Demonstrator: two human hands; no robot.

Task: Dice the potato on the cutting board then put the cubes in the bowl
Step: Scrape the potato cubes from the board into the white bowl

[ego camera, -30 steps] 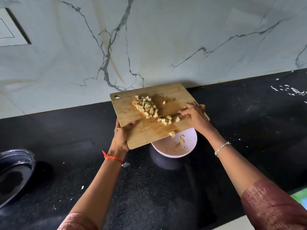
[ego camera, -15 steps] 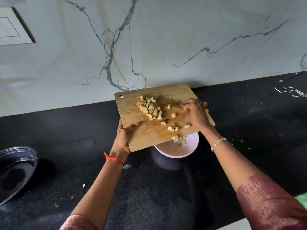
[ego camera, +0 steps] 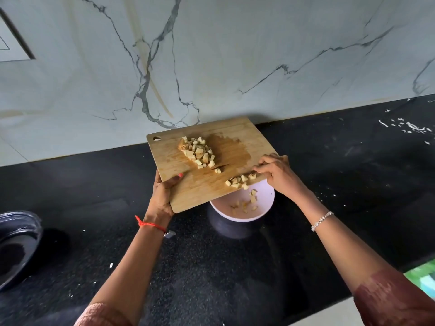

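My left hand (ego camera: 164, 194) grips the near left edge of the wooden cutting board (ego camera: 188, 184) and holds it tilted over the pink bowl (ego camera: 263, 208). A heap of diced potato cubes (ego camera: 197, 152) lies on the upper part of the board. A smaller row of cubes (ego camera: 239, 181) sits at the board's lower right edge, just above the bowl. My right hand (ego camera: 277, 172) has its fingers curled round what looks like a knife, mostly hidden, pressed against that row. Several cubes (ego camera: 247, 204) lie inside the bowl.
The black speckled counter (ego camera: 235, 267) runs along a marble wall (ego camera: 235, 55). A dark round pan (ego camera: 16, 245) sits at the left edge. White scraps (ego camera: 409, 128) are scattered at the far right.
My right hand has swept down and right across the board, pushing a row of cubes to the edge over the bowl. More cubes have dropped into the bowl.
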